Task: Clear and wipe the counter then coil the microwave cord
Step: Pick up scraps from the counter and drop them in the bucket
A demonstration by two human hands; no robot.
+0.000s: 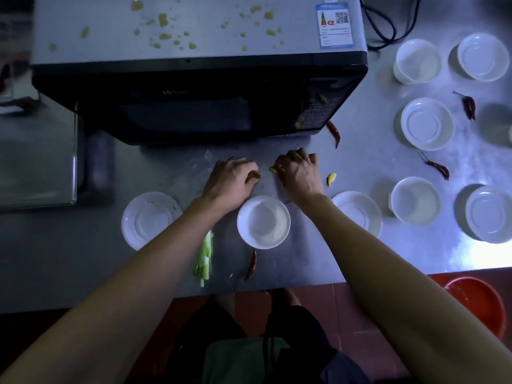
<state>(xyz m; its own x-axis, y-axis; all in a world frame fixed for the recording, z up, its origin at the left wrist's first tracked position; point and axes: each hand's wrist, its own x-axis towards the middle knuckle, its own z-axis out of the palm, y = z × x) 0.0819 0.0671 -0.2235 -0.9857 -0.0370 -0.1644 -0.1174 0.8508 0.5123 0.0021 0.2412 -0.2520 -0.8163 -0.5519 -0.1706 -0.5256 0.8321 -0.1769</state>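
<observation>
On a steel counter (360, 167) before a black microwave (194, 106), the left hand (230, 178) pinches a dark scrap while the right hand (299, 173) pinches a yellow bit (273, 169). The white round bowl (263, 221) between the forearms holds nothing visible. The microwave's black cord (379, 26) loops behind it.

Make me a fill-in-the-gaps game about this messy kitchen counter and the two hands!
1. The yellow bits are spattered on top of the ____.
2. The right hand pinches a scrap coloured ____.
3. The green stalks lie between the plate and a ____ chili.
4. The basin on the floor is ____.

Missing words: microwave; yellow; red; red
</observation>
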